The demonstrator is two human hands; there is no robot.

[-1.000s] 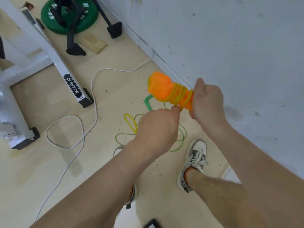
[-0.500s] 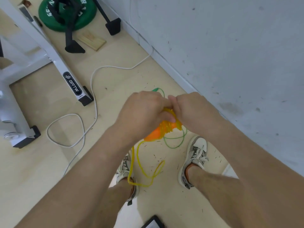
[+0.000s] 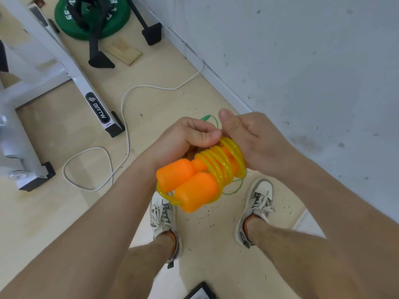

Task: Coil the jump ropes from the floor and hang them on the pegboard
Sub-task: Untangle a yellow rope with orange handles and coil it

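Two orange jump rope handles [image 3: 187,182] lie side by side at chest height, bound together by several turns of their yellow cord [image 3: 224,165]. My right hand [image 3: 252,141] grips the far end of the bundle, thumb up. My left hand [image 3: 190,139] is curled against the top of the coil and pinches the cord there. A short yellow loop sticks out under the near handle ends. A thin green jump rope [image 3: 235,188] lies on the floor below, mostly hidden by my hands. No pegboard is in view.
The grey wall [image 3: 302,61] runs along the right. A white cable [image 3: 125,126] snakes over the floor. A white machine frame [image 3: 64,67], a green weight plate [image 3: 90,18], black stand feet and a wooden block [image 3: 124,51] stand at the upper left. My shoes are below.
The loose yellow cord that hung toward the floor is now wound round the handles. The bundle has turned so the handle ends point toward me, and both hands stay on it.
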